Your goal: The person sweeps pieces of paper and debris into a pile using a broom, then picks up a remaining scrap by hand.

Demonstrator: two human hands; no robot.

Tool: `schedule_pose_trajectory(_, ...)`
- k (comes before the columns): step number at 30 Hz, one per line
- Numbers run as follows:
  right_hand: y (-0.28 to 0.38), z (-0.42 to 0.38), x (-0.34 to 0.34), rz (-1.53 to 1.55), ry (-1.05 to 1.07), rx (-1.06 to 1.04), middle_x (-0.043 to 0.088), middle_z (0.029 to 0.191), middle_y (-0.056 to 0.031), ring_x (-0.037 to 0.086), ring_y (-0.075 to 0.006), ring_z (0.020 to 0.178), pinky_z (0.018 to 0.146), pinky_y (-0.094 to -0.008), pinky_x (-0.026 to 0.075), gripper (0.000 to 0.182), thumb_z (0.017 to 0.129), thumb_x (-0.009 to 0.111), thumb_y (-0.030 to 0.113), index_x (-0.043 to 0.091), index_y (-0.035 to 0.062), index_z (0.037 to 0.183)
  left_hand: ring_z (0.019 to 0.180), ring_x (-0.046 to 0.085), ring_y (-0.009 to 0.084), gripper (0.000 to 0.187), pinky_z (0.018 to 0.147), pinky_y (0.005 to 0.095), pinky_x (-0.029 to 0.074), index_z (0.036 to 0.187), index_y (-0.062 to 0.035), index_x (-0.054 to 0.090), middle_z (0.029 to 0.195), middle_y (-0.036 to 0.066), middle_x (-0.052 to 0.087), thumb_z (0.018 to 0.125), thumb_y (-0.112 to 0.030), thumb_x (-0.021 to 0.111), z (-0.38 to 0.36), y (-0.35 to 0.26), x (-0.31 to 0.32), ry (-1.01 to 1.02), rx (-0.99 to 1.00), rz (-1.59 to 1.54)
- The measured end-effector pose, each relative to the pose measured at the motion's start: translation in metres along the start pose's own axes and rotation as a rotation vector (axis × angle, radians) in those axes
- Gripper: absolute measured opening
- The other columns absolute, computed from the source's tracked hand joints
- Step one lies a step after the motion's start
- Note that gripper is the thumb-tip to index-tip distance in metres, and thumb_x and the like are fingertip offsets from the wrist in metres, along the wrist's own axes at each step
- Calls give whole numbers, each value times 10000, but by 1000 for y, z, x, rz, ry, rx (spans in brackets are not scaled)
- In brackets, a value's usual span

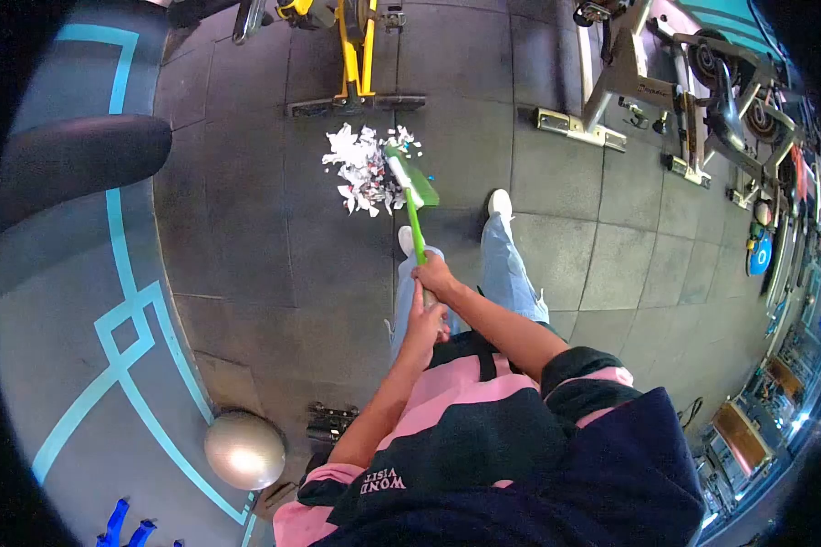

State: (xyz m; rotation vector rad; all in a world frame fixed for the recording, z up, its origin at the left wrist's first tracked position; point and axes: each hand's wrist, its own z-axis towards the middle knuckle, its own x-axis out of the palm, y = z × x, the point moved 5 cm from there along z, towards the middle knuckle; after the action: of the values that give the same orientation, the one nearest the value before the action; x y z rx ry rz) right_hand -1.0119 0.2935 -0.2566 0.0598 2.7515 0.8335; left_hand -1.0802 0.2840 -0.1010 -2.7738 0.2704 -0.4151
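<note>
Both of my hands are wrapped round the handle of a green broom (414, 221). My right hand (436, 276) grips it higher up in the view, nearer the broom head, and my left hand (424, 324) holds the handle's end close to my body. The green bristles (423, 190) touch the floor at the right side of a pile of torn white paper scraps (360, 169). Smaller scraps lie around the top of the broom head, which is slightly blurred.
A yellow-framed machine (356, 55) stands just beyond the pile. Exercise bikes (611, 82) line the upper right. A silver exercise ball (244, 450) sits at the lower left, by the wall. My shoes (500, 203) are near the broom.
</note>
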Motion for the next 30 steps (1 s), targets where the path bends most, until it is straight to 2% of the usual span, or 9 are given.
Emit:
schedule_pose_trajectory(3, 28, -6, 27, -37, 27, 82, 576, 903, -257, 561, -383, 896, 749, -412, 445, 324, 681, 534, 134, 513, -42, 951, 478, 452, 93, 712, 379, 202, 372, 1376, -204, 87, 734, 40, 465, 778, -92, 456, -2, -8, -31, -51, 38, 25)
schedule_pose_trajectory(4, 32, 0, 40, -67, 40, 40, 590, 835, -230, 590, -337, 801, 686, -382, 459, 459, 609, 630, 154, 503, -42, 1004, 477, 450, 94, 723, 378, 202, 371, 1377, -205, 77, 738, 45, 464, 775, -86, 460, -5, -13, -39, -72, 22, 4)
schedule_pose_trajectory(7, 49, 4, 61, -14, 56, -24, 592, 828, -219, 593, -325, 786, 682, -377, 460, 475, 612, 631, 150, 496, -48, 1023, 478, 453, 94, 734, 374, 204, 371, 1377, -205, 65, 737, 47, 460, 776, -80, 467, -8, -22, -57, -57, 82, -13)
schedule_pose_trajectory(8, 54, 4, 65, 44, 67, -43, 595, 823, -192, 597, -282, 765, 671, -354, 461, 524, 618, 632, 143, 480, -56, 1078, 478, 453, 94, 734, 374, 204, 371, 1377, -205, 65, 737, 47, 460, 776, -80, 467, -8, -24, -60, -58, 85, -12)
schedule_pose_trajectory(14, 75, -15, 66, 228, 127, -70, 591, 808, -162, 583, -217, 705, 628, -328, 457, 615, 635, 620, 114, 407, -57, 1186, 480, 460, 102, 770, 370, 216, 386, 1375, -209, -7, 753, 48, 450, 786, -69, 468, -30, -35, -53, -99, 135, 104)
schedule_pose_trajectory(18, 66, -39, 41, 168, 45, -148, 592, 807, -167, 583, -228, 689, 612, -337, 457, 614, 643, 607, 100, 394, -37, 1202, 472, 462, 112, 791, 363, 229, 388, 1368, -191, -64, 892, 96, 471, 776, -40, 438, -56, -30, -25, -42, 155, 143)
schedule_pose_trajectory(20, 62, -57, 14, 105, 77, -81, 553, 1005, -256, 537, -354, 977, 836, -363, 415, 621, 653, 590, 148, 385, -6, 1219, 466, 456, 122, 809, 361, 243, 381, 1361, -189, -106, 1040, 146, 469, 766, -18, 414, -61, -24, -7, -6, 118, 182)
schedule_pose_trajectory(27, 15, -62, -45, 80, 5, 99, 560, 981, -258, 550, -365, 945, 803, -381, 435, 524, 669, 577, 132, 424, -9, 1150, 496, 427, 86, 754, 386, 210, 353, 1377, -201, -9, 1096, 92, 439, 773, -34, 409, -40, 6, 34, 90, 1, 101)
schedule_pose_trajectory(30, -10, -42, -38, 136, 25, 117, 567, 950, -259, 557, -366, 929, 778, -392, 439, 453, 659, 573, 127, 466, -9, 1078, 475, 416, 92, 743, 369, 210, 334, 1378, -218, 26, 920, 71, 476, 770, -46, 416, -20, 17, 33, 17, -23, 133)
